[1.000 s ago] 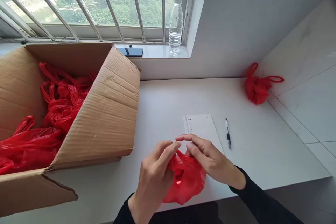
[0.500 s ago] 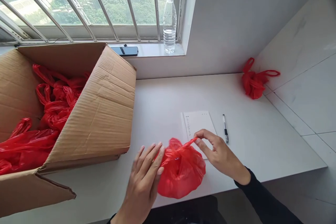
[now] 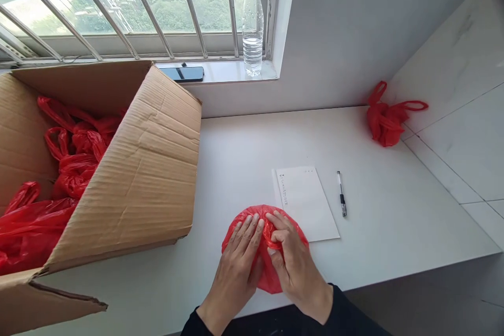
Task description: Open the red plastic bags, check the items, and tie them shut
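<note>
View from my head camera: both of my hands lie flat on a red plastic bag (image 3: 252,220) that is pressed down on the white counter (image 3: 244,152) close to its near edge. My left hand (image 3: 238,260) covers the bag's left half with fingers spread and straight, its grip released, palm resting on the plastic. My right hand (image 3: 293,262) covers the right half; its fingertips curl and pinch a fold of the plastic near the bag's middle, so this grip is lightly clenched on the bag. The bag's far right rim touches or overlaps the near left corner of a white sheet of paper (image 3: 307,202); I cannot tell which. A pen (image 3: 342,194) lies just beside the sheet's right edge, parallel to it and apart from it. To the left, a large open cardboard box (image 3: 153,168) stands with its right flap leaning out over the counter; the flap's lower edge comes near the bag but does not touch it. Inside the box lie more red bags (image 3: 74,152). Open counter stretches beyond the paper toward the back wall and to the right of the pen. A second, knotted red bag (image 3: 388,121) sits in the far right corner against the tiled wall. On the window sill stand a water bottle (image 3: 252,26) and a dark phone (image 3: 181,73), well apart from my hands.
</note>
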Demonstrator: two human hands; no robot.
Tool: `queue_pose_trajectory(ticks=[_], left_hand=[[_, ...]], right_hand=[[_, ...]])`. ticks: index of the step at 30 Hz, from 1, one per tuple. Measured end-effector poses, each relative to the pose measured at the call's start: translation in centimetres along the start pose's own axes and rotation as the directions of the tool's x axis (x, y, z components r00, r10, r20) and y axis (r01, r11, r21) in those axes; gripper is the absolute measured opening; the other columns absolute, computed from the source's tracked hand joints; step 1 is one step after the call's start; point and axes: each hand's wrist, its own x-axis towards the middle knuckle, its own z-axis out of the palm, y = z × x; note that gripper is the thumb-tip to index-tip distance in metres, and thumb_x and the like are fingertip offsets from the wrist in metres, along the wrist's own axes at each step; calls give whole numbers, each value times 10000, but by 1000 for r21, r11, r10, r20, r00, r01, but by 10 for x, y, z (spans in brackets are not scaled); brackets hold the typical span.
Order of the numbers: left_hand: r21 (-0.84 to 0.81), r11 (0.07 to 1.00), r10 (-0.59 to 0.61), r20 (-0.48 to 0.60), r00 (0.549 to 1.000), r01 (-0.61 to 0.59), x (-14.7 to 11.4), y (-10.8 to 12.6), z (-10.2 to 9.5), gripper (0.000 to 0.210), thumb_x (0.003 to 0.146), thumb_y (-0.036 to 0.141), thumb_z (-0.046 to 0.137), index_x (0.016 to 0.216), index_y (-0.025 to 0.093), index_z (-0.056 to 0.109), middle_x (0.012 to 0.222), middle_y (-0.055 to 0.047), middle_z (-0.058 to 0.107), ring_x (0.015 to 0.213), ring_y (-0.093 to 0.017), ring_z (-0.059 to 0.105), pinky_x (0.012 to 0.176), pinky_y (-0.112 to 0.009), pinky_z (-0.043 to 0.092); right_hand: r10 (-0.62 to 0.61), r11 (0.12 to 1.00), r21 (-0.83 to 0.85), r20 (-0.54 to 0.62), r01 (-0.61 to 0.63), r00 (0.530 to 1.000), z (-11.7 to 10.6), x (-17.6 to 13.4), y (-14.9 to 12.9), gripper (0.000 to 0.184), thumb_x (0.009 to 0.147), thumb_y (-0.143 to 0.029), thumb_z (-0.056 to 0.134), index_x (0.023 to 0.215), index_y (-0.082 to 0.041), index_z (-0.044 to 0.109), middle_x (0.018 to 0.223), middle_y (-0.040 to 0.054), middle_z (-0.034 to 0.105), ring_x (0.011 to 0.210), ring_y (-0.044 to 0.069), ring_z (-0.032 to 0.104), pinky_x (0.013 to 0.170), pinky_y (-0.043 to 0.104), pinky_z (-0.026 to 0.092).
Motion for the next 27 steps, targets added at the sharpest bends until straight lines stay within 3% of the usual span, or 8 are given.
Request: queue_pose_trajectory(ticks=[3,7,10,12,16,18,21,27], left_hand=[[15,999,-37,67,997,36,-5,-7,13,806,910,26,435,1658,172,171,1693,-107,329,1574,-276,281,1216,-519,423],[0,998,-57,103,993,57,-10,-9,13,817,907,28,429,1661,178,151,1694,-112,326,1568,-275,297,1203,-511,440],[-20,998,-64,41,997,64,-15,-9,4,733,968,55,445,1647,208,217,1688,-110,334,1575,-291,273,1215,-522,412],[-32,991,-133,-52,990,131,-22,-13,-5,632,1001,117,497,1603,214,332,1633,-136,401,1527,-319,349,1192,-538,420],[-40,962,-272,-186,944,269,-42,-27,-22,306,997,207,591,1301,225,613,1285,-130,622,1190,-298,601,977,-467,526],[-52,965,-263,-173,949,258,-49,-32,-28,183,994,176,591,1157,229,654,1153,-96,651,1078,-266,625,921,-427,520],[-50,968,-252,-154,955,247,-52,-33,-32,211,973,210,646,1184,227,649,1133,-90,656,1057,-267,620,911,-420,500],[-51,954,-299,-87,950,295,-40,-23,-26,150,988,191,607,1119,222,674,1102,-86,651,996,-260,607,860,-414,506]], right_hand=[[-23,987,-160,6,24,1000,22,-6,17,123,1052,-201,433,1159,-260,446,1578,82,500,1544,258,337,1239,609,372],[-1,980,-197,40,9,999,30,-6,29,126,1052,-220,439,1170,-256,458,1560,94,522,1530,274,367,1227,637,382],[71,995,-67,48,-67,996,22,-5,29,100,1062,-263,431,1153,-274,471,1538,77,538,1506,253,407,1198,579,448],[149,986,70,22,-150,989,10,-4,26,106,1070,-303,426,1157,-287,484,1519,63,548,1478,233,442,1184,527,475],[346,899,288,-5,-330,938,-15,-1,20,191,1080,-399,412,1201,-292,515,1486,69,557,1424,240,494,1182,515,458],[427,838,364,28,-408,904,-23,1,20,249,1079,-452,404,1230,-293,522,1482,77,553,1403,249,509,1161,509,473],[495,774,423,62,-472,867,-27,4,21,311,1066,-518,412,1250,-294,524,1481,85,543,1385,253,515,1148,487,480],[508,767,421,64,-485,859,-27,5,18,313,1049,-559,438,1194,-299,532,1401,67,586,1317,253,547,1081,424,510]])
